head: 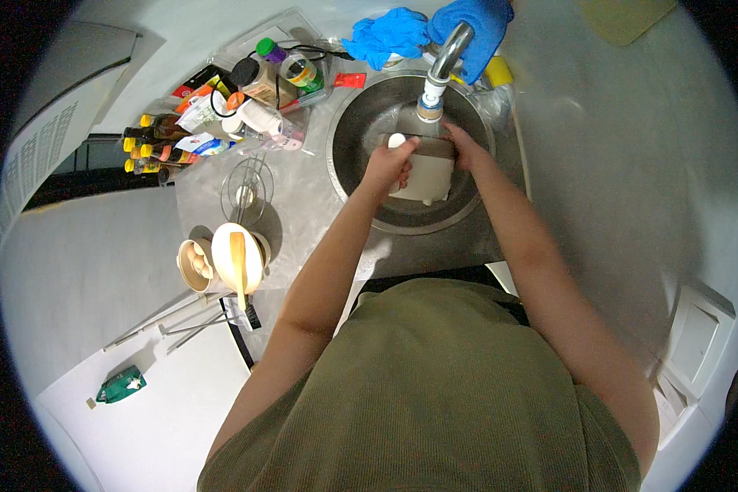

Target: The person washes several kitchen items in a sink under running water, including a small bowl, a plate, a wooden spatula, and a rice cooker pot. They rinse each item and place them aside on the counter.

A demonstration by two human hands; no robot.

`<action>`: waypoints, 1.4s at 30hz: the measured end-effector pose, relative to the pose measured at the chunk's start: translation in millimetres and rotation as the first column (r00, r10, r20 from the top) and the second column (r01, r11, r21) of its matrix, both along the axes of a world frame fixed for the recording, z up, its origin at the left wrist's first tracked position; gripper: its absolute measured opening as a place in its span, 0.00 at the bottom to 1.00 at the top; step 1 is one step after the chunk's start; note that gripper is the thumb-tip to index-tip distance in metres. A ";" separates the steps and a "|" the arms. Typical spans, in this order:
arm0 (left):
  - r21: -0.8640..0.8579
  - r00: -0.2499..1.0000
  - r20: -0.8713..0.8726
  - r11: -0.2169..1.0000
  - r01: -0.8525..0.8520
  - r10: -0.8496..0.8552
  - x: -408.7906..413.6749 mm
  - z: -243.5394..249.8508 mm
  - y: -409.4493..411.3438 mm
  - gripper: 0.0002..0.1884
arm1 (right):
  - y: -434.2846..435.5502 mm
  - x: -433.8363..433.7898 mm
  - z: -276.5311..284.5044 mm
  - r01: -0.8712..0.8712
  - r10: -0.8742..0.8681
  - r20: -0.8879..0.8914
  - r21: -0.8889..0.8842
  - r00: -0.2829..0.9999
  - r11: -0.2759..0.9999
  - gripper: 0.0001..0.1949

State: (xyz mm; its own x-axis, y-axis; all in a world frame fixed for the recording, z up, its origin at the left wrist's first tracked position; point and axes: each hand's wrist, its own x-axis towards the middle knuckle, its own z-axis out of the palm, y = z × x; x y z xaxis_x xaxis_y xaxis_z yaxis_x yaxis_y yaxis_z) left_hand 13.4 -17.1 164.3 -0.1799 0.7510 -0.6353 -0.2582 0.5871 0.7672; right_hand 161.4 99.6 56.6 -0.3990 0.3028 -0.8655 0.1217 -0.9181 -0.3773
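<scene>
Over the round steel sink (338, 178), my left hand (392, 163) grips a white handle. Beside that handle is a flat, pale rectangular utensil (427, 178) with a darker band along its top. Its exact kind is unclear. At the utensil's right edge is my right hand (469, 149), its fingers partly hidden behind the edge. The faucet (448, 58) hangs above both hands, and what looks like a stream of water runs from its white nozzle (432, 101) onto the utensil.
Blue cloths (390, 34) lie behind the sink. A wire whisk (248, 187) stands left of it. Nearer are a cup of eggs (197, 264) and a white bowl (224, 255) with a wooden spatula (238, 258) across it. Bottles (160, 150) and jars (264, 80) crowd the back left.
</scene>
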 end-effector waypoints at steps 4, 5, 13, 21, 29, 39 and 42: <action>-0.001 0.935 -0.244 0.964 0.267 -0.259 -0.8 -6.0 12.9 0.15 | -21.5 3.7 3.6 0.038 -0.044 0.019 0.268 0.999 0.963 0.30; -0.011 0.898 -0.315 0.947 0.321 -0.308 3.2 -7.9 16.5 0.16 | -26.2 3.9 4.6 -0.001 -0.003 0.011 0.349 1.000 0.937 0.30; -0.277 0.102 -0.800 0.514 0.812 -0.592 32.4 -4.5 11.4 0.22 | -29.3 5.6 -17.3 -0.037 0.135 -0.026 0.897 0.991 0.440 0.24; -0.324 -0.054 -0.830 0.400 0.857 -0.556 27.7 17.1 -43.8 0.14 | 19.7 -8.1 -11.4 -0.294 0.399 -0.006 0.664 0.917 0.687 0.20; -0.102 0.120 -0.957 0.691 0.716 -0.266 -7.1 2.2 -85.3 0.13 | -19.0 -32.0 67.7 -0.009 -0.009 0.036 0.461 0.999 0.887 0.21; -0.053 0.864 -0.466 0.981 0.189 -0.191 -14.1 -77.2 -87.3 0.20 | 4.0 -9.6 46.7 -0.458 0.268 0.392 0.849 0.880 0.264 0.13; -0.102 0.721 -0.635 0.956 0.276 -0.276 -25.2 -40.7 -81.3 0.16 | 2.3 -0.3 38.4 -0.469 0.367 0.364 0.845 0.856 0.256 0.13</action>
State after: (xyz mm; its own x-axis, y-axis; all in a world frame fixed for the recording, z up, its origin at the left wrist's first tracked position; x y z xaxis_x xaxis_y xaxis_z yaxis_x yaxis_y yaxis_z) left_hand -11.8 -98.4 123.5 -0.3258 0.8322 -0.4487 0.4631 0.5542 0.6916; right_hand 161.2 101.9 95.0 -0.6715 0.7050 -0.2281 0.4528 0.1469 -0.8794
